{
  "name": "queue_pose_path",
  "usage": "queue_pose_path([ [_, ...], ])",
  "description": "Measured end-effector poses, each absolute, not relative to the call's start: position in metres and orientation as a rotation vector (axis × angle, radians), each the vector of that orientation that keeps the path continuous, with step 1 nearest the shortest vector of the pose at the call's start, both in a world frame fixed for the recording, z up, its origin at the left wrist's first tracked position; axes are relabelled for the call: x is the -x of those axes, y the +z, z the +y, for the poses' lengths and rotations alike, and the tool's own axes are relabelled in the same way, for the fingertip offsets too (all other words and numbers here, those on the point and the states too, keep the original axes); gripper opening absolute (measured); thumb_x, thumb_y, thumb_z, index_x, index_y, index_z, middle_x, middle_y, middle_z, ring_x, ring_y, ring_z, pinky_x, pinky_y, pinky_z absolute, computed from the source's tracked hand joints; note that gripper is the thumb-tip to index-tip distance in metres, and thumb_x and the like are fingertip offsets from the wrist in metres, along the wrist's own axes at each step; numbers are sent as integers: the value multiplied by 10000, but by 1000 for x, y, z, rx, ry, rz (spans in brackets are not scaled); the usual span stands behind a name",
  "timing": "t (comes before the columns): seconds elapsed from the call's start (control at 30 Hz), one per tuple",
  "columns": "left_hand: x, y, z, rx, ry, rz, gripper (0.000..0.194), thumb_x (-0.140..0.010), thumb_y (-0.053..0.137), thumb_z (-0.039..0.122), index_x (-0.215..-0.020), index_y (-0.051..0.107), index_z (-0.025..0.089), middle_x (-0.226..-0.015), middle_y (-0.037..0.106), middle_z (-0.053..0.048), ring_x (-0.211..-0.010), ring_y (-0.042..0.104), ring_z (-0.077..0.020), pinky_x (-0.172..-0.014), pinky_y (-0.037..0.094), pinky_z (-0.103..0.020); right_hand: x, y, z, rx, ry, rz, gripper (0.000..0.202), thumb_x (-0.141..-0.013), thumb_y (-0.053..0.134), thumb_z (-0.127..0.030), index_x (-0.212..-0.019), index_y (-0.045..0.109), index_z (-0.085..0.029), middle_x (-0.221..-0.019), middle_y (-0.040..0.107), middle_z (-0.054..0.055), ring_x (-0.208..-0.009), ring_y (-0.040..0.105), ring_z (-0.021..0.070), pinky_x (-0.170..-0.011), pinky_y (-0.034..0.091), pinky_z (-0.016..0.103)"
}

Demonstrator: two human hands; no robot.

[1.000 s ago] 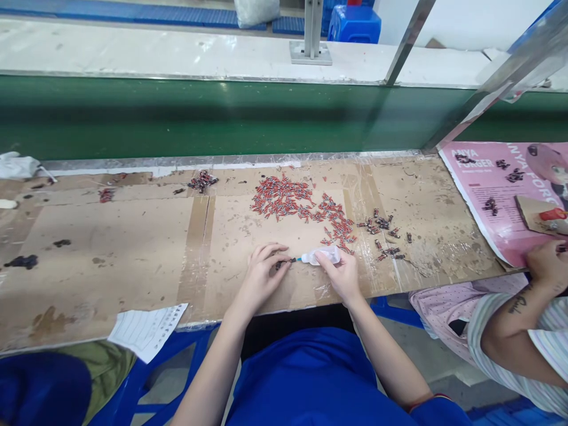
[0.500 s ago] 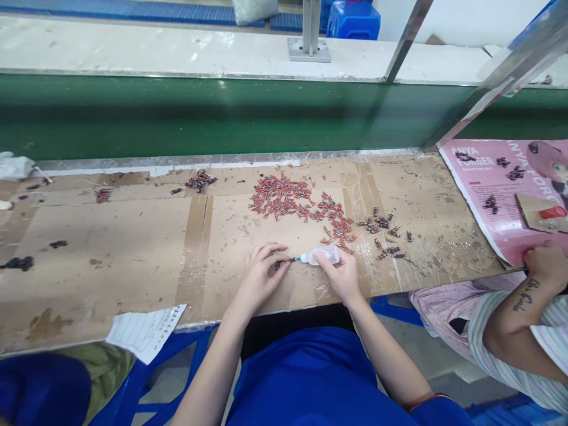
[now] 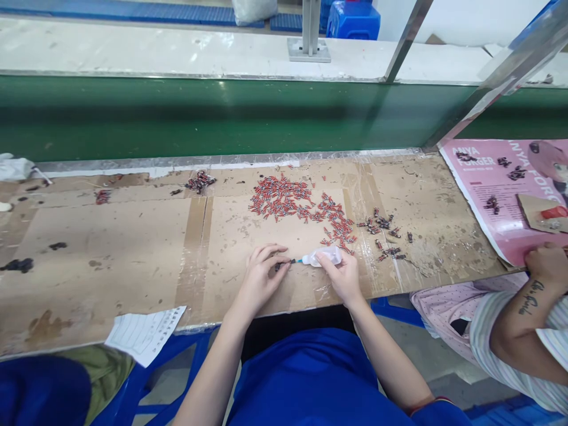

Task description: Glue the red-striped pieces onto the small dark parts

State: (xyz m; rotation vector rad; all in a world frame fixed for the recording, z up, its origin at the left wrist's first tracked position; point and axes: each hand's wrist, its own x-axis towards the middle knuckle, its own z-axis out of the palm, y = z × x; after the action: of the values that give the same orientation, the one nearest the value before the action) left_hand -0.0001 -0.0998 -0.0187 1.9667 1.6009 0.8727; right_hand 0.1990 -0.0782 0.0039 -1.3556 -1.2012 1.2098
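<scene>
At the counter [image 3: 235,236], the left hand [image 3: 262,271] pinches a small dark part [image 3: 292,261]; the right hand [image 3: 345,277], curled, grips a bottle [image 3: 326,255], its nozzle [image 3: 299,261] just beside the part.

clear bottle [image 3: 333,254], nozzle [image 3: 300,261] near dark piece [image 3: 292,261]

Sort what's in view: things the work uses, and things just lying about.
In use:
clear plastic squeeze bottle with blue tip, in the right hand
small dark piece, at the left hand
likely, heaped small red pieces

Lying about, apparently:
white printed paper sheet
crumpled white bundle
blue plastic stool
</scene>
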Motion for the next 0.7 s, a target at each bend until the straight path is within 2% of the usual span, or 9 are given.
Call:
queue_pose_path([
  [0.23,0,-20,-100,-1950,896,1599,128,-897,598,293,-884,722,262,-1126,703,-57,-1146,575,-258,-1009,450,-495,-201,0,-79,1373,1177,-1158,210,-732,706,-395,-688,697,-190,-672,719,28,-651,665,204,-625,544,322],
  [0.33,1,-20,-100,-1958,895,1582,131,-902,592,292,-893,718,260,-1129,702,-59,-1140,576,-259,-1008,445,-499,-204,2,-79,1350,1135,-1042,234,-731,718,-405,-814,719,-186,-786,754,58,-724,702,230,-667,567,353],
  [0.47,1,-20,-99,-1990,863,1570,135,-910,581,294,-907,712,262,-1137,701,-59,-1157,567,-260,-1010,439,-488,-199,14,-70,1274,1070,-1089,351,-706,750,-390,-996,680,-205,-1018,763,100,-899,726,262,-803,573,396],
  [0.6,2,-22,-104,-2075,848,1615,164,-931,553,286,-951,715,273,-1105,722,-55,-1172,564,-271,-1006,424,-494,-174,21,-51,1209,1077,-1410,377,-635,786,-331,-938,582,-236,-1114,727,99,-1009,704,261,-843,554,378],
  [0.7,9,-22,-115,-2138,924,1707,177,-945,537,281,-971,712,285,-1056,745,-44,-1161,583,-284,-1012,406,-520,-147,16,-37,1323,961,-1646,383,-595,777,-224,-891,536,-247,-1000,711,47,-982,679,248,-881,528,399],
])
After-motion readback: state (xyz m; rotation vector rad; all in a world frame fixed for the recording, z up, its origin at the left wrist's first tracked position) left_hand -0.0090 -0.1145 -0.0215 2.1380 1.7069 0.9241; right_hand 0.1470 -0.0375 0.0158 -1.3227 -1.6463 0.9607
